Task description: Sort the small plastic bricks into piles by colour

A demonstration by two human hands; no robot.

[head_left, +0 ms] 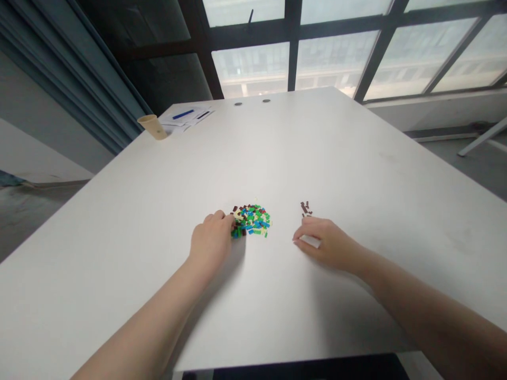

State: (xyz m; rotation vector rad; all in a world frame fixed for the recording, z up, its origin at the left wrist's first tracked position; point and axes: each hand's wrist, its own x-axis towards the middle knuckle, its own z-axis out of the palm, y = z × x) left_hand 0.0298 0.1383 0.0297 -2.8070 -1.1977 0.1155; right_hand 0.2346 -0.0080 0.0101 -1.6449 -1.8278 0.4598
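A heap of small toy building bricks (pixel 255 217) in green, blue, dark brown, cream and a little red lies on the white table. At its left edge is my left hand (pixel 212 235), fingers curled and tips touching the bricks; what they grip is hidden. To the right of the heap, my right hand (pixel 322 240) is low over the table, thumb and index fingertips pinched together. Anything between those tips is too small to make out. Just beyond my right hand lies a small group of brown bricks (pixel 304 208), partly covered by its knuckles.
The white table (pixel 253 153) reaches far toward the windows (pixel 253 68). A paper cup (pixel 153 127) stands near its left edge, beside papers (pixel 190 119) with a blue pen (pixel 183 114). Two round grommets (pixel 266 101) sit at the far end. A blue curtain (pixel 75 63) hangs at left.
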